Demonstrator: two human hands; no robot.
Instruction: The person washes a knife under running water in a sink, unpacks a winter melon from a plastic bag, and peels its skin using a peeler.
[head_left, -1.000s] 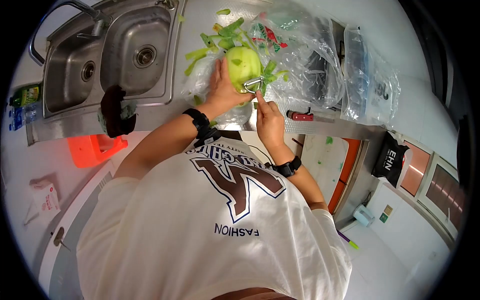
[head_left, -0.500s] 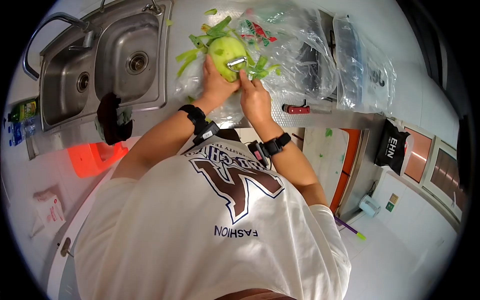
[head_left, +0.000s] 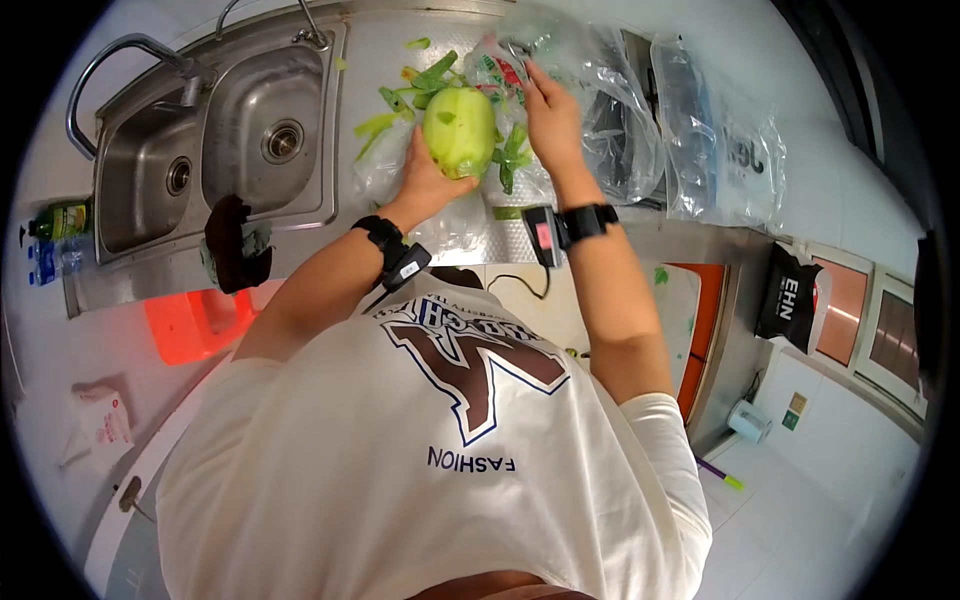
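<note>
A pale-green gourd [head_left: 459, 133], mostly peeled with a small darker patch of skin on it, lies on the plastic-covered counter. My left hand [head_left: 428, 180] grips its near left side, thumb and fingers around the lower end. Farther out and to the right, apart from the gourd, my right hand [head_left: 553, 115] is closed on the peeler [head_left: 516, 48], whose metal head is small and hard to make out against the plastic. Strips of green peel [head_left: 436, 73] lie behind the gourd, and more peel [head_left: 513, 160] is between it and my right hand.
To the left is a double steel sink [head_left: 332, 130] with a faucet [head_left: 130, 42]; a dark cloth [head_left: 236, 245] hangs over its front edge. Clear plastic bags [head_left: 715, 130] cover the counter's right side. An orange-red plastic stool [head_left: 185, 325] stands below the sink.
My right hand has moved the peeler off the gourd, forward and to the right. My left hand keeps its hold. The red-handled knife is now hidden around my right forearm.
</note>
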